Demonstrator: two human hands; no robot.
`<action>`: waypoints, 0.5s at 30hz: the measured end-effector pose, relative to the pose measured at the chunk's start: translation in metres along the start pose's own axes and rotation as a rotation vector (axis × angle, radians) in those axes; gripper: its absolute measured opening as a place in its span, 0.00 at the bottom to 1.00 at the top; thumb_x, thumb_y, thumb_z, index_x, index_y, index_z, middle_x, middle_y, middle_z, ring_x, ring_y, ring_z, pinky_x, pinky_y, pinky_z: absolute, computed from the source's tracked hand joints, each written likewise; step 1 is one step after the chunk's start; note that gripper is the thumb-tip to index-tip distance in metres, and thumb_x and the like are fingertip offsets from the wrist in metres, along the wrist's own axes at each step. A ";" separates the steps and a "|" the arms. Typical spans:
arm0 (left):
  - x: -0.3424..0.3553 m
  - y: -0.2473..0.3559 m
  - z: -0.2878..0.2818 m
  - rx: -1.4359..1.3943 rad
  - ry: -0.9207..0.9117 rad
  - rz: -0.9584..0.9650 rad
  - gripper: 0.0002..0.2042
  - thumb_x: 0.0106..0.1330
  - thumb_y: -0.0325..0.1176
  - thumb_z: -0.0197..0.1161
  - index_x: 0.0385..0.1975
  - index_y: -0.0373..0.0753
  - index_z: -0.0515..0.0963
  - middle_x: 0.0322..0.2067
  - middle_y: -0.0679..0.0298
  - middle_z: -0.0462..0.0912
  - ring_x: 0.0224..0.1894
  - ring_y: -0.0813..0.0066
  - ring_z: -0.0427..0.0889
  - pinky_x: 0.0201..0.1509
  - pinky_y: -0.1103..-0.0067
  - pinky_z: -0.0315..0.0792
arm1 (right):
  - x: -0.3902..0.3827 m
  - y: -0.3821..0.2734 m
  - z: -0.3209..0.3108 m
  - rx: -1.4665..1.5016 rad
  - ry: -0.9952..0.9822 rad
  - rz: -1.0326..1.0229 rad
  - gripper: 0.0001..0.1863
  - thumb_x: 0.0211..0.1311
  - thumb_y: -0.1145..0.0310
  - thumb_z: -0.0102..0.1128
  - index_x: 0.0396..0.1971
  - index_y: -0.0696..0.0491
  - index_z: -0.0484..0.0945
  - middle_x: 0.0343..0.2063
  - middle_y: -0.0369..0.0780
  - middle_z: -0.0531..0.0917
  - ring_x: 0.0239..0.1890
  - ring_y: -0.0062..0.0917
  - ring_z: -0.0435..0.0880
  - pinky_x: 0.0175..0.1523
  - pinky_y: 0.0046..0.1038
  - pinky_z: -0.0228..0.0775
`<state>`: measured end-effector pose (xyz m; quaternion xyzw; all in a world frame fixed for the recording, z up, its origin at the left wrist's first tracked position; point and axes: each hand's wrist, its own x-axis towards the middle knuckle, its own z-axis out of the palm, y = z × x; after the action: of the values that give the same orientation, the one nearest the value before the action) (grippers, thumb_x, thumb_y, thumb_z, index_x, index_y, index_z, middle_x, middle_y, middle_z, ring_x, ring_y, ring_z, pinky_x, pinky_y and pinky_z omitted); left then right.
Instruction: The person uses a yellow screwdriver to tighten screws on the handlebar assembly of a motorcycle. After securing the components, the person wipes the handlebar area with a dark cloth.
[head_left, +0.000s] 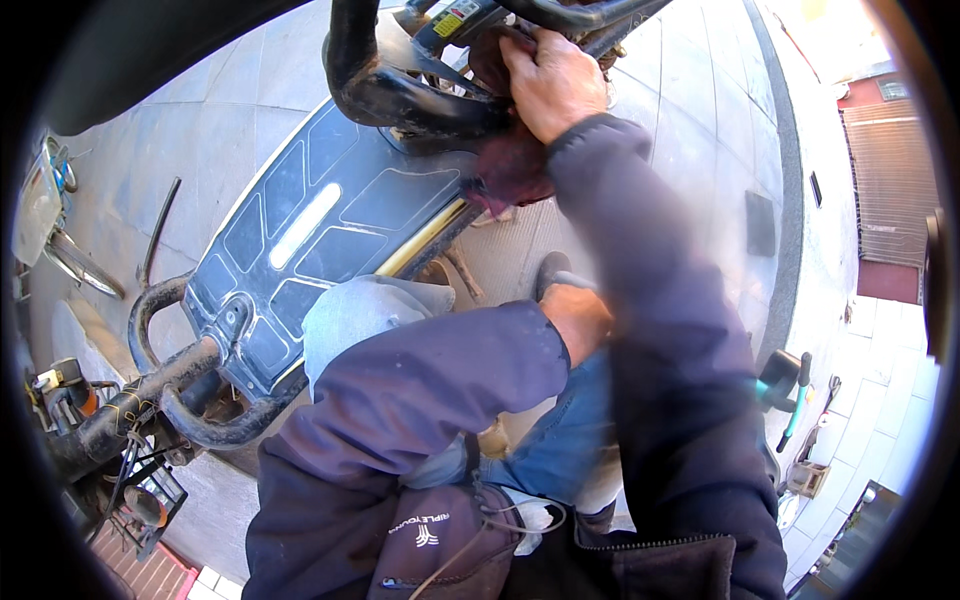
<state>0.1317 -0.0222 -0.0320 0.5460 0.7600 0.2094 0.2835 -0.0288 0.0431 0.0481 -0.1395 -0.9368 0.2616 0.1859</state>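
My right hand [555, 85] has its fingers curled at the black tubular frame [395, 100] of a vehicle; what they grip is unclear. A dark reddish cloth-like piece [505, 165] hangs just below it, beside the black footboard [295, 230] with its pale-lined panels and yellowish side strip. My left hand [575, 320] is low in the middle, over my jeans, its fingers mostly hidden behind the blurred right forearm. A dark rounded object behind that hand is too unclear to name. My light-blue denim knee [355, 320] is against the footboard's edge.
Curved black tubes [215, 425] end the footboard at lower left, near mechanical parts [70, 390]. A bicycle-like item [75, 260] and a loose bar [160, 225] are at far left. Right are a pale step edge [805, 230], a teal-handled tool [795, 405] and a ribbed reddish-brown panel [880, 190].
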 end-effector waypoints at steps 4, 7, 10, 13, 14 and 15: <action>-0.003 0.005 -0.003 0.023 0.033 0.042 0.07 0.54 0.25 0.56 0.32 0.38 0.79 0.31 0.55 0.81 0.34 0.58 0.83 0.34 0.69 0.77 | -0.005 0.017 -0.012 0.080 0.025 0.019 0.21 0.60 0.53 0.55 0.43 0.54 0.78 0.35 0.52 0.82 0.42 0.48 0.80 0.48 0.38 0.70; -0.002 0.005 0.000 0.041 0.019 0.026 0.07 0.53 0.25 0.57 0.31 0.38 0.79 0.29 0.55 0.81 0.33 0.58 0.83 0.33 0.69 0.77 | -0.008 0.029 -0.008 0.050 0.074 0.065 0.20 0.58 0.54 0.58 0.42 0.54 0.78 0.35 0.51 0.82 0.42 0.47 0.80 0.48 0.37 0.70; -0.001 0.006 0.000 0.067 0.002 0.017 0.07 0.52 0.25 0.58 0.31 0.39 0.79 0.29 0.54 0.80 0.33 0.57 0.83 0.33 0.69 0.77 | -0.009 0.029 -0.010 0.039 0.168 0.066 0.20 0.56 0.54 0.60 0.41 0.53 0.77 0.34 0.50 0.83 0.41 0.45 0.81 0.47 0.36 0.71; 0.000 0.007 0.002 0.034 0.025 0.020 0.08 0.52 0.25 0.58 0.31 0.39 0.79 0.30 0.54 0.80 0.33 0.57 0.83 0.33 0.69 0.77 | -0.007 0.024 -0.012 0.061 0.202 0.038 0.19 0.54 0.55 0.63 0.40 0.52 0.77 0.33 0.48 0.83 0.40 0.43 0.82 0.47 0.36 0.72; 0.000 0.007 0.002 0.019 0.034 0.025 0.07 0.52 0.25 0.58 0.31 0.40 0.79 0.30 0.55 0.80 0.33 0.57 0.83 0.33 0.69 0.77 | -0.007 0.026 -0.012 0.078 0.168 0.028 0.19 0.53 0.55 0.63 0.40 0.52 0.77 0.33 0.48 0.83 0.40 0.42 0.82 0.47 0.35 0.72; 0.000 0.008 0.002 0.005 0.042 0.029 0.07 0.52 0.25 0.58 0.31 0.40 0.79 0.29 0.55 0.80 0.33 0.57 0.83 0.33 0.69 0.77 | -0.007 0.028 -0.012 0.094 0.136 0.018 0.19 0.53 0.56 0.64 0.40 0.52 0.77 0.33 0.47 0.83 0.39 0.42 0.83 0.47 0.35 0.72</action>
<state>0.1391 -0.0200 -0.0286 0.5533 0.7582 0.2232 0.2628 -0.0134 0.0686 0.0405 -0.1563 -0.9075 0.2966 0.2529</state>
